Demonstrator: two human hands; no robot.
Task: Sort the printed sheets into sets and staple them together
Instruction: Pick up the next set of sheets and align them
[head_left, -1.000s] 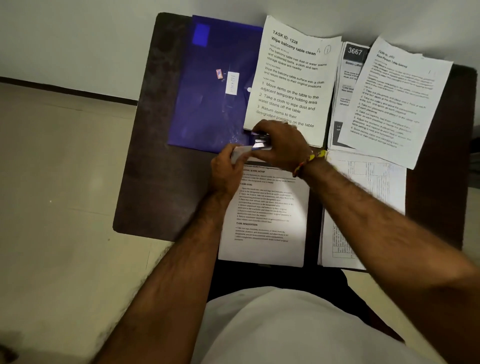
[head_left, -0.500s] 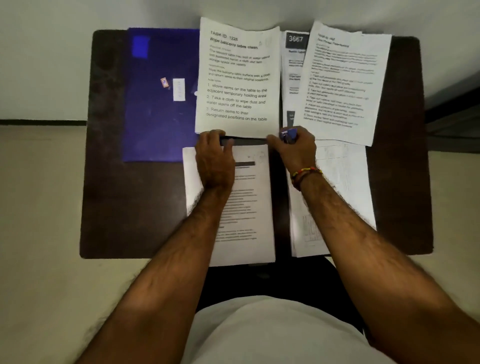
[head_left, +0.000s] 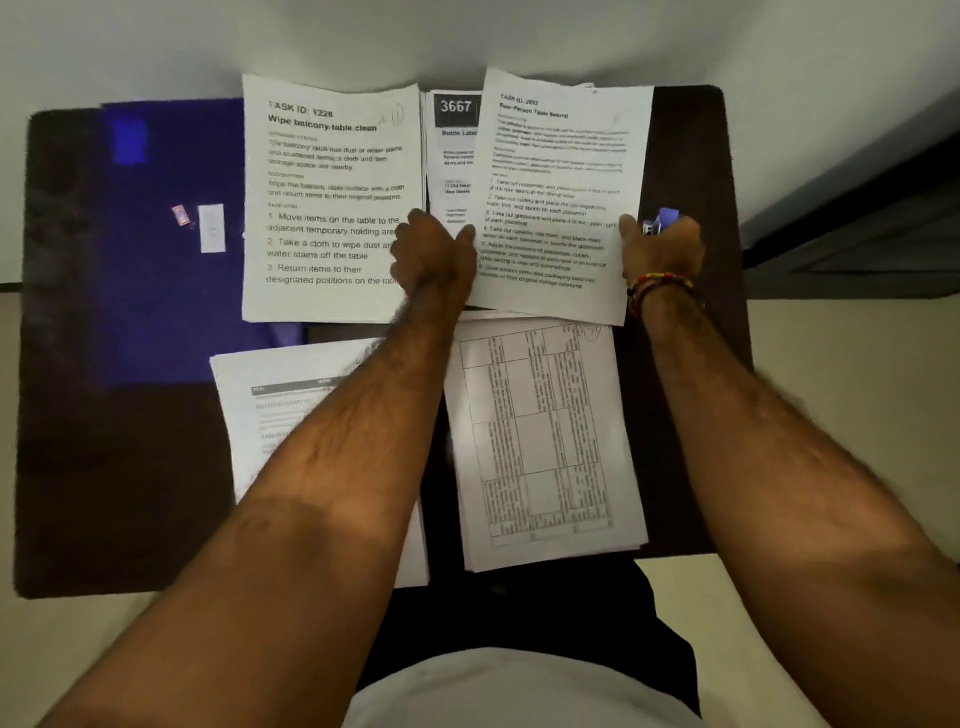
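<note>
Both hands have moved from the near sheets to the far stack (head_left: 563, 208). The left hand (head_left: 434, 254) pinches its left edge; the right hand (head_left: 662, 247) grips the stapler (head_left: 658, 221) at its right edge. Judged step: collecting this set; next, square the sheets, then staple.

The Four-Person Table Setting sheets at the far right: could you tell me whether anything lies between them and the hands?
Nothing visible does. The left hand already touches the sheets at their left edge, and the right hand, holding the blue stapler, meets their right edge.
</note>
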